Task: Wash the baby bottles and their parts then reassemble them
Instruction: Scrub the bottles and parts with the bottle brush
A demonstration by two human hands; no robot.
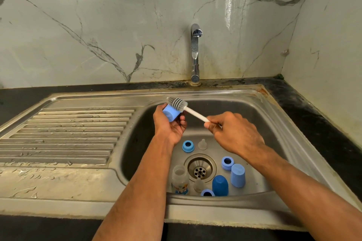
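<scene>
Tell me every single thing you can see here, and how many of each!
Bottle caps: 3; light blue one held in the left hand, light blue one and dark blue one standing in the basin right of the drain.
Collar rings: 3, blue; one behind the drain, one right of it, one at the near edge.
Teats: 2, clear; one behind the drain, one in front of it.
Baby bottle: 1, clear with a picture, upright left of the drain.
Bottle brush: 1, grey bristles, white handle, against the held cap.
Tap: 1, chrome, behind the sink.
Sink: 1, steel, with a ribbed drainboard.
Left hand: grip on the cap.
Right hand: grip on the brush handle.
</scene>
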